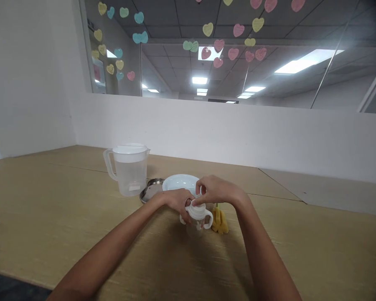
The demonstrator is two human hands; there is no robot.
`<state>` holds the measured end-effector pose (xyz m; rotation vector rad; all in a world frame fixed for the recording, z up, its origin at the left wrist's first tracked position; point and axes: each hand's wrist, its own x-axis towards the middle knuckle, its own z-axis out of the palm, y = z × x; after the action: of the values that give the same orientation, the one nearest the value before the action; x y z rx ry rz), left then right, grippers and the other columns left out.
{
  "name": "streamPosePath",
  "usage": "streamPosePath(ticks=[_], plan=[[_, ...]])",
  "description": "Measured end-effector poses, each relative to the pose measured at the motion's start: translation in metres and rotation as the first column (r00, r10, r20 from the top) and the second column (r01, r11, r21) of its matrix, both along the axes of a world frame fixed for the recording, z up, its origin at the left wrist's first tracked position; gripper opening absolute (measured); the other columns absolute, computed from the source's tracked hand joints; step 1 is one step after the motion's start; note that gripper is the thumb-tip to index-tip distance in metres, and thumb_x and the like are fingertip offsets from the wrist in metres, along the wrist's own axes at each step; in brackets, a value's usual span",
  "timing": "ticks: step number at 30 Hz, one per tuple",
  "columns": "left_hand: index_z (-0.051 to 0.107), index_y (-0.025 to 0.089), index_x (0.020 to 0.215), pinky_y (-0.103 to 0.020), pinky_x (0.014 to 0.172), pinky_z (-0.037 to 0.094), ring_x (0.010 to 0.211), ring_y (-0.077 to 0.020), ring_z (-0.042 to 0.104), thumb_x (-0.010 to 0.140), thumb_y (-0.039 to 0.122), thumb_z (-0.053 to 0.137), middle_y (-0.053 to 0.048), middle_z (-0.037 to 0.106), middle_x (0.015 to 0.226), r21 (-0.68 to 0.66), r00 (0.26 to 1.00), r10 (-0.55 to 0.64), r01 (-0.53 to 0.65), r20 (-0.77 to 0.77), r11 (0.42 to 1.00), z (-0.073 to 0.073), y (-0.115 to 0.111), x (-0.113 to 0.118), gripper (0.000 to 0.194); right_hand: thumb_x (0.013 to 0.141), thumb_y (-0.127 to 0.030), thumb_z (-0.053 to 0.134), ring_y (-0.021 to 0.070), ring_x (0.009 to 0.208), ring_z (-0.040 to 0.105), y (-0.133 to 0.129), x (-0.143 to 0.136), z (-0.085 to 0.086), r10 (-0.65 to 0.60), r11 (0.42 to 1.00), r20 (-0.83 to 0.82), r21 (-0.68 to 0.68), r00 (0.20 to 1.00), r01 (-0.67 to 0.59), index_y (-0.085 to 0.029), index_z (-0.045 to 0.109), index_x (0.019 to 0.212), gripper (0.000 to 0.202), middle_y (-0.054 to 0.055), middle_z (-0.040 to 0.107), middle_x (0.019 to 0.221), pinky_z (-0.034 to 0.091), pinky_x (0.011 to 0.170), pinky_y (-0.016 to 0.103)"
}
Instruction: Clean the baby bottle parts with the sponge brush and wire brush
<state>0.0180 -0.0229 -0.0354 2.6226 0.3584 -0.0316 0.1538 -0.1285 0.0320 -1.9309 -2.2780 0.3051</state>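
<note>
A clear baby bottle (pixel 194 228) with a white collar and two white side handles stands upright on the table in front of me. My left hand (pixel 177 201) is closed around its left side, near the collar and left handle. From above, my right hand (pixel 215 190) pinches the top of the bottle; its fingertips partly hide the piece there. Just right of the bottle lies a yellow sponge brush (pixel 219 221), its green stem partly behind my right hand. Behind both hands is a white bowl (pixel 180 179), covered in part by them.
A translucent pitcher (pixel 131 173) with clear liquid stands at the back left, handle to the left. Beside it a round metal tray (pixel 146 195) lies partly behind my left hand. A white wall (pixel 188 125) rises behind the wooden table (pixel 81 209), below a window with heart-shaped notes.
</note>
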Motion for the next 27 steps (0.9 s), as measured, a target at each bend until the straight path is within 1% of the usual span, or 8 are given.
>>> streamPosePath(ticks=[2,4,7,10,14,22,25,27], plan=[[0.061,0.017,0.073,-0.021,0.058,0.035,0.065,-0.0133,0.052,0.048,0.039,0.075,0.004,0.058,0.068,-0.001,1.0,0.003,-0.003,-0.01,1.0,-0.002,0.001,0.0,0.037,0.07,-0.04,0.06,0.0123,0.054,0.051,-0.002,-0.005,0.002,-0.057,0.998,0.044,0.042,0.997,0.055,-0.015,0.059,0.069,0.025,0.004,0.059,0.065,0.029,0.044,0.022],[0.061,0.017,0.077,-0.022,0.06,0.036,0.067,-0.0134,0.052,0.048,0.04,0.076,0.004,0.059,0.071,-0.025,1.0,0.0,-0.001,-0.017,1.0,-0.004,0.003,0.001,0.039,0.07,-0.031,0.059,0.011,0.051,0.048,-0.003,-0.008,0.003,-0.062,0.996,0.07,0.072,0.996,0.057,-0.015,0.058,0.064,0.017,0.003,0.058,0.06,0.028,0.043,0.022],[0.061,0.018,0.082,-0.022,0.061,0.037,0.069,-0.0134,0.053,0.048,0.039,0.076,0.005,0.06,0.074,-0.049,1.0,-0.024,0.024,0.003,0.998,-0.005,0.005,0.0,0.042,0.066,-0.014,0.056,0.0097,0.054,0.047,-0.004,-0.009,0.003,0.032,0.995,0.057,0.096,0.998,-0.037,-0.015,0.059,0.063,0.004,0.001,0.059,0.063,0.029,0.045,0.021],[0.061,0.018,0.086,-0.022,0.064,0.039,0.072,-0.0139,0.054,0.048,0.039,0.076,0.004,0.061,0.078,-0.049,0.999,-0.047,0.048,0.016,0.998,-0.005,0.005,0.0,0.046,0.064,-0.006,0.052,0.0092,0.056,0.047,-0.004,-0.006,0.003,0.121,0.988,0.024,0.093,0.992,-0.123,-0.014,0.062,0.066,0.012,0.001,0.06,0.065,0.031,0.047,0.019],[0.062,0.018,0.089,-0.023,0.068,0.039,0.074,-0.0146,0.055,0.049,0.037,0.076,0.003,0.062,0.08,-0.037,0.999,-0.037,0.037,-0.006,0.999,-0.004,0.004,0.0,0.047,0.062,-0.003,0.051,0.0102,0.061,0.05,-0.002,0.0,0.002,0.16,0.984,-0.027,0.081,0.987,-0.157,-0.014,0.065,0.074,0.022,0.002,0.063,0.072,0.034,0.05,0.019],[0.062,0.018,0.086,-0.023,0.067,0.038,0.075,-0.0159,0.055,0.05,0.04,0.075,0.002,0.062,0.081,-0.059,0.999,-0.038,0.038,0.003,0.998,0.002,-0.002,-0.003,0.044,0.063,-0.002,0.049,0.0127,0.068,0.054,-0.001,0.003,0.003,0.206,0.977,-0.05,0.061,0.977,-0.203,-0.015,0.067,0.076,0.026,0.003,0.065,0.078,0.038,0.057,0.021],[0.061,0.017,0.078,-0.022,0.061,0.036,0.066,-0.0138,0.052,0.051,0.041,0.074,0.003,0.058,0.071,-0.014,0.999,-0.034,0.033,-0.009,0.999,0.004,-0.002,-0.004,0.039,0.065,-0.002,0.047,0.0135,0.072,0.055,-0.002,0.006,0.004,0.246,0.969,-0.079,0.057,0.966,-0.242,-0.016,0.068,0.076,0.028,0.003,0.066,0.081,0.04,0.062,0.021],[0.058,0.017,0.071,-0.021,0.053,0.032,0.057,-0.0113,0.045,0.051,0.042,0.073,0.005,0.05,0.06,0.036,0.999,-0.024,0.025,-0.032,0.999,0.004,-0.002,-0.004,0.035,0.065,-0.002,0.046,0.0136,0.072,0.055,-0.003,0.009,0.005,0.258,0.965,-0.091,0.074,0.962,-0.252,-0.016,0.068,0.076,0.028,0.003,0.066,0.081,0.041,0.062,0.022]])
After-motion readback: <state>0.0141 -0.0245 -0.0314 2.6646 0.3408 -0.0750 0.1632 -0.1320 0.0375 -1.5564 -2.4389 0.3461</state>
